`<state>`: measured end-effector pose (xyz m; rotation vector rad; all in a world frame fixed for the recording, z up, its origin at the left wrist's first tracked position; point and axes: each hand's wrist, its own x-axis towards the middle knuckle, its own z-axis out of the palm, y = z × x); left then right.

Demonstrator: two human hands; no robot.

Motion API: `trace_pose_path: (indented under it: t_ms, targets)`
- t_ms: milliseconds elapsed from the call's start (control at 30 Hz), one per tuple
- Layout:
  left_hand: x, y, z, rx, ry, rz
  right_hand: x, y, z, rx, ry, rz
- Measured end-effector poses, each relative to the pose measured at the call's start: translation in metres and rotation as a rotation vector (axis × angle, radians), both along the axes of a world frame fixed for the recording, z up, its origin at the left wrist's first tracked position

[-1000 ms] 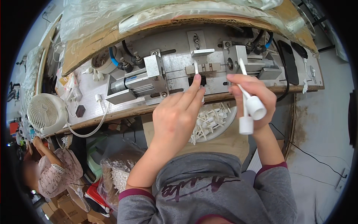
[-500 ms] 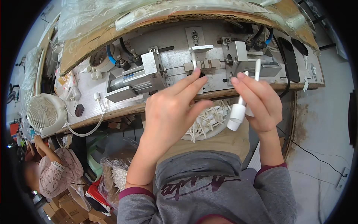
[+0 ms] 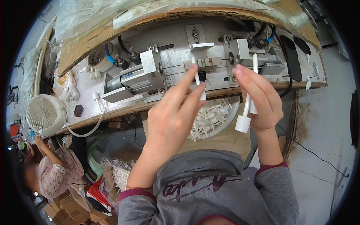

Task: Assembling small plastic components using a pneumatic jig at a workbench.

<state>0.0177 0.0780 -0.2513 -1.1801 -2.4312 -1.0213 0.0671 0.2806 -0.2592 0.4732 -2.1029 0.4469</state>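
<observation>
My left hand (image 3: 168, 116) reaches up to a metal clamping block (image 3: 208, 62) on the bench fixture. Its fingers are closed on a white plastic part with a thin stem (image 3: 197, 78); the stem's tip lies by the block's left end and its wide end hangs below my fingers. The thumb is mostly hidden. On the right, my right hand (image 3: 263, 99) is closed around white stemmed parts: one has a round cap (image 3: 243, 123) pointing down, another has its stem (image 3: 255, 63) pointing up past my fingers. Below the bench edge, a round tray (image 3: 219, 131) holds many such white parts.
Metal cylinders (image 3: 133, 78) with blue and black hoses flank the block. A cardboard sheet (image 3: 86, 47) covered in plastic overhangs the back. A small white fan (image 3: 43, 112) stands left, a black phone (image 3: 290, 60) right. Another person (image 3: 60, 168) sits at far left.
The thumb of my left hand has drawn in, and the white part in that hand now shows below the fingers. The capped part in my right hand has swung more upright.
</observation>
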Motion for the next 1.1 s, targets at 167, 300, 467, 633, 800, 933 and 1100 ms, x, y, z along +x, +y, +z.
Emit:
trace_pose_path:
  t_ms: [167,300,467,633,800,933,1100]
  targets:
    - [-0.008,0.008,0.0,-0.232,0.126,0.035,0.001,0.001,-0.012,-0.199,-0.063,0.122]
    - [-0.007,0.01,0.011,-0.303,0.064,0.07,0.006,0.004,-0.009,-0.25,-0.114,0.157]
    - [-0.012,0.006,0.009,-0.225,-0.01,0.03,0.01,0.006,-0.008,-0.125,-0.074,0.09]
    - [0.007,-0.001,0.031,0.279,-0.538,-0.228,0.013,0.001,-0.008,-0.082,-0.097,0.061]
    - [0.013,-0.007,0.035,0.224,-0.376,-0.201,0.004,-0.009,-0.008,-0.096,-0.01,0.029]
    - [0.009,-0.002,0.014,0.22,-0.246,0.018,0.002,-0.007,-0.004,-0.305,-0.071,0.018]
    - [-0.001,0.004,-0.014,-0.081,0.101,0.022,0.008,-0.013,-0.004,-0.601,-0.127,0.258]
